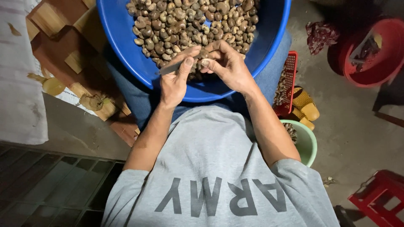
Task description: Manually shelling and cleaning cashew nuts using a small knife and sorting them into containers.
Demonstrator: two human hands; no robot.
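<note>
While we look down over our grey shirt [210,168], the largest thing before us is the blue basin [126,50], resting on our lap and filling the top of the view. It holds a heap of brown cashew nuts [189,21], mottled grey and tan, piled towards its near side. Left of the basin lie wooden blocks [63,46] on the floor, next to a white sheet [19,75]. On the right, well apart from the basin, stands a red bucket [378,67] on the concrete floor [349,126]. Nearer our right side a red slotted basket [288,80] pokes out from under the basin, and just below it sits a pale green bowl [309,145] with dark nuts inside. A red plastic stool [378,197] shows at the lower right corner.

Our two hands meet over the near rim of the basin. Our left hand [174,82] is closed around a small knife [170,68], its grey blade pointing left, thumb pressed along it. Our right hand [229,65] is curled, its fingertips pinching a single nut [205,63], pale and partly hidden, just beside the blade and above the heap.
</note>
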